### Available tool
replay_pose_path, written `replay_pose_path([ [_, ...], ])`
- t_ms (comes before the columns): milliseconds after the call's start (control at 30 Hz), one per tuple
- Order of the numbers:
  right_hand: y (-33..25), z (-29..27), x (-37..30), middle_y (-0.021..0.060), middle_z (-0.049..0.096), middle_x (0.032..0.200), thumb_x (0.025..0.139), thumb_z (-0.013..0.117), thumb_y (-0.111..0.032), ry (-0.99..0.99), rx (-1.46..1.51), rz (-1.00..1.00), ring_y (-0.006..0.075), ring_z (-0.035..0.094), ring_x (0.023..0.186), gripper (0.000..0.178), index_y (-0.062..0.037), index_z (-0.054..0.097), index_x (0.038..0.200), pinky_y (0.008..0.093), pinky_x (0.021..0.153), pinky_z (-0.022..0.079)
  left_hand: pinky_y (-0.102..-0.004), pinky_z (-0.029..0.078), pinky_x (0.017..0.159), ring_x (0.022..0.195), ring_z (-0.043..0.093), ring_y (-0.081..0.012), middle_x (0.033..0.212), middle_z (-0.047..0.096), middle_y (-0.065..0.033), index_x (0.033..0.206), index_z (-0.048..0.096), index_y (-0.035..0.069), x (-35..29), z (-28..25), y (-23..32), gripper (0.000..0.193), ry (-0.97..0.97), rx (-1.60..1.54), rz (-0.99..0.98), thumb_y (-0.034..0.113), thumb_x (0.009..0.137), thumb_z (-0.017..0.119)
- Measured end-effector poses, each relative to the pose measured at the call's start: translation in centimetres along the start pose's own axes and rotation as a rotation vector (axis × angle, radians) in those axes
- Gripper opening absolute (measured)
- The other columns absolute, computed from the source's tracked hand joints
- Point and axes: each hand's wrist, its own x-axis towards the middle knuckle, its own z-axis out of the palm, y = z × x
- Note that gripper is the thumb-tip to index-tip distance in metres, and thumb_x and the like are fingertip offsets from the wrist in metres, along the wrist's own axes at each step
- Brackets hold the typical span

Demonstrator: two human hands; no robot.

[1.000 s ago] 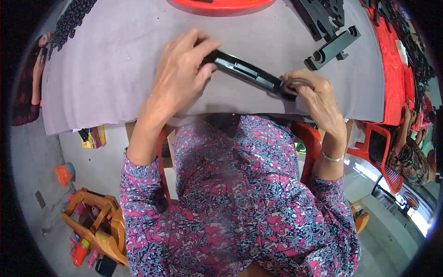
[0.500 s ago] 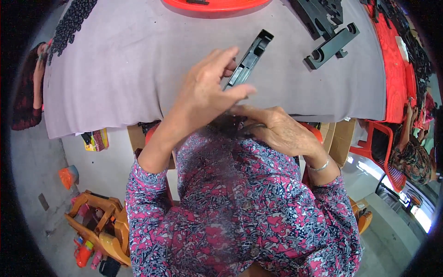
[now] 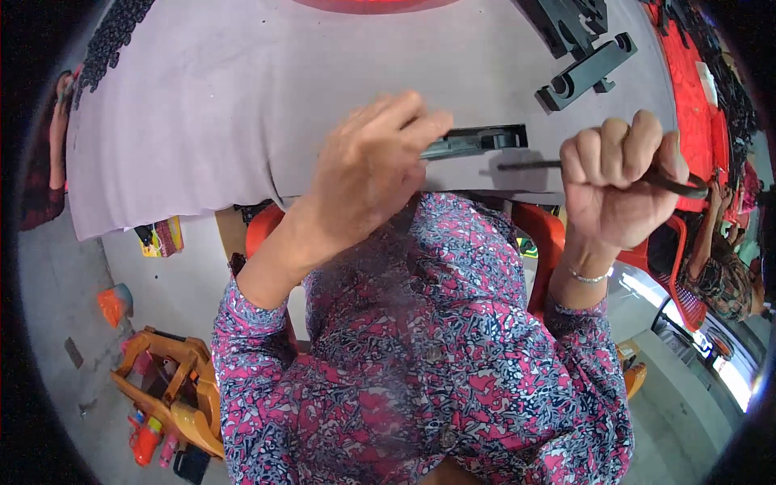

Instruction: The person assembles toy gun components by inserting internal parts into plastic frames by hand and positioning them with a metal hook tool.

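Observation:
My left hand (image 3: 372, 170), slightly blurred, is closed on one end of a long black plastic part (image 3: 477, 142) with a hollow, channel-like inside. The part lies crosswise above the table's near edge, its free end pointing right. My right hand (image 3: 618, 178) is raised to the right of it, fingers curled round a dark tool (image 3: 529, 166). A thin, straight shaft sticks out of the fist toward the part, and a curved loop shows on the other side. The fist hides the tool's middle, so its exact kind is unclear. Shaft and part are apart.
More black plastic parts (image 3: 586, 73) lie at the back right of the grey cloth-covered table (image 3: 202, 105). A red basin (image 3: 376, 6) stands at the far edge, and small black pieces (image 3: 113, 40) are heaped far left. Other people sit at both sides, near a red chair (image 3: 679, 283).
The black part has swung from pointing away to lying crosswise. My right hand has moved from beside my left, at my lap, up to the right, where the looped tool now shows.

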Motion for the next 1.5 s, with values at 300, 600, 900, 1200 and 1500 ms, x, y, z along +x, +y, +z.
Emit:
replay_pose_path([
  [300,2.9,-1.1,2.4,-0.0035,0.025,0.053,0.104,0.032,-0.054,-0.075,0.168,0.013,0.0105,0.017,0.049,0.059,-0.0124,0.034,0.062,0.0293,0.046,0.015,-0.039,0.051,0.079,0.092,0.062,-0.0286,0.105,0.061,-0.0071,0.101,0.067,0.01,-1.3,1.0,-0.1,0.025,0.064,0.044,-0.004,0.007,0.077,0.074],
  [600,3.3,-1.4,3.1,-0.0038,0.023,0.052,0.104,0.029,-0.055,-0.11,0.167,-0.003,0.0106,0.015,0.048,0.062,-0.0143,0.03,0.058,0.0294,0.045,0.014,-0.0403,0.052,0.08,0.096,0.063,-0.0296,0.108,0.063,-0.0069,0.101,0.069,0.009,-1.4,1.6,-0.1,0.025,0.016,0.075,0.004,0.004,0.077,0.072],
  [900,3.8,-1.6,3.0,-0.0041,0.022,0.05,0.104,0.027,-0.053,-0.059,0.183,0.052,0.0105,0.013,0.046,0.061,-0.015,0.029,0.056,0.0299,0.044,0.013,-0.0412,0.052,0.085,0.101,0.063,-0.0302,0.112,0.064,-0.0073,0.103,0.07,0.008,-1.4,1.7,-0.2,0.03,0.025,0.016,-0.007,0.0,0.075,0.071],
  [1200,4.1,-1.4,2.9,-0.0039,0.023,0.049,0.104,0.027,-0.055,-0.079,0.202,0.062,0.0103,0.012,0.046,0.062,-0.0145,0.03,0.057,0.03,0.045,0.013,-0.0403,0.048,0.084,0.1,0.059,-0.0273,0.11,0.059,-0.0057,0.1,0.07,0.009,-1.5,1.9,-0.3,0.028,0.03,0.018,-0.004,0.001,0.074,0.065],
  [1500,5.2,-1.8,3.5,-0.0038,0.028,0.053,0.106,0.029,-0.045,-0.245,0.17,0.081,0.0101,0.014,0.048,0.053,-0.0143,0.036,0.064,0.0283,0.046,0.017,-0.0401,0.052,0.083,0.099,0.062,-0.0302,0.109,0.063,-0.0089,0.103,0.07,0.007,-1.6,1.3,-0.2,0.034,-0.018,-0.02,-0.043,-0.003,0.071,0.066],
])
